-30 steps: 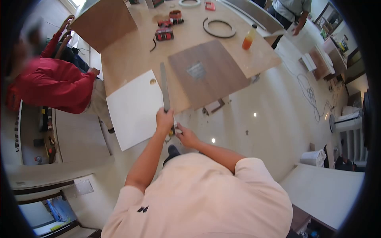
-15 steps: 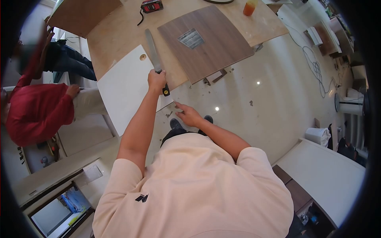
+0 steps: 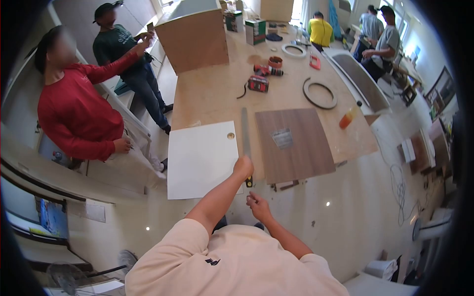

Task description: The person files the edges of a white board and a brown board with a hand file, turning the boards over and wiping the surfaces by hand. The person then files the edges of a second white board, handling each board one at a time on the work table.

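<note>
Head cam: L hand fisted round ruler; R hand looks half-curled.

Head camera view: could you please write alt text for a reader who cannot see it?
The wearer's left hand grips a long grey tool that runs between a white panel and a brown panel on a plywood workbench, while the right hand hovers nearer the body. A person in red stands at the left; others work further back.
</note>
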`<state>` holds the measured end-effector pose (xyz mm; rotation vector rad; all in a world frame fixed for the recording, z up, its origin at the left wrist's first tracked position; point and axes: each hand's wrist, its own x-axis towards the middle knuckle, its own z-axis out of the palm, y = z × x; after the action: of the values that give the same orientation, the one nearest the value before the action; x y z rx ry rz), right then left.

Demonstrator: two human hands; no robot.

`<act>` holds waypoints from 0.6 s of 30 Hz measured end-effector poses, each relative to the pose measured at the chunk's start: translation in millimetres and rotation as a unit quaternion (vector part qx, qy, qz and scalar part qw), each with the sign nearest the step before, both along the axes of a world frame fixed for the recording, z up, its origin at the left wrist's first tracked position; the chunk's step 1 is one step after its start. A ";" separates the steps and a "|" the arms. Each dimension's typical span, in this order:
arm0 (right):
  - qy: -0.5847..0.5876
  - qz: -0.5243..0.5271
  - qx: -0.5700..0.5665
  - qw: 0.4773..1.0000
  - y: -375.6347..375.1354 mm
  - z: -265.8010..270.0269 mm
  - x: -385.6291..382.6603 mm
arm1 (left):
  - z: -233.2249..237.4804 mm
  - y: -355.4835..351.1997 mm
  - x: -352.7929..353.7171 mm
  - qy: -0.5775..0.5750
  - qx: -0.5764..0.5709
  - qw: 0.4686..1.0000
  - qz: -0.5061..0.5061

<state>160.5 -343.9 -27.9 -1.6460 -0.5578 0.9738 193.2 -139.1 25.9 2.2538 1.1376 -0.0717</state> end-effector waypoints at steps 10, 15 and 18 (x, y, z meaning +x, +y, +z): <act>0.017 -0.043 -0.014 0.999 34.9 3.1 -9.6 | -3.9 -21.1 -136.8 -0.147 0.185 0.963 -0.127; -0.075 -0.055 -0.078 0.993 38.4 12.9 -1.9 | 0.7 -12.2 -196.7 -0.017 0.163 0.962 -0.219; -0.088 -0.076 -0.085 0.990 42.5 16.7 -6.3 | 55.8 65.7 -164.2 -0.007 0.197 0.968 -0.153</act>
<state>154.3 -301.4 -11.2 -1.9112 -0.4684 0.7878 28.9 -73.4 81.7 2.7661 0.8404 0.0524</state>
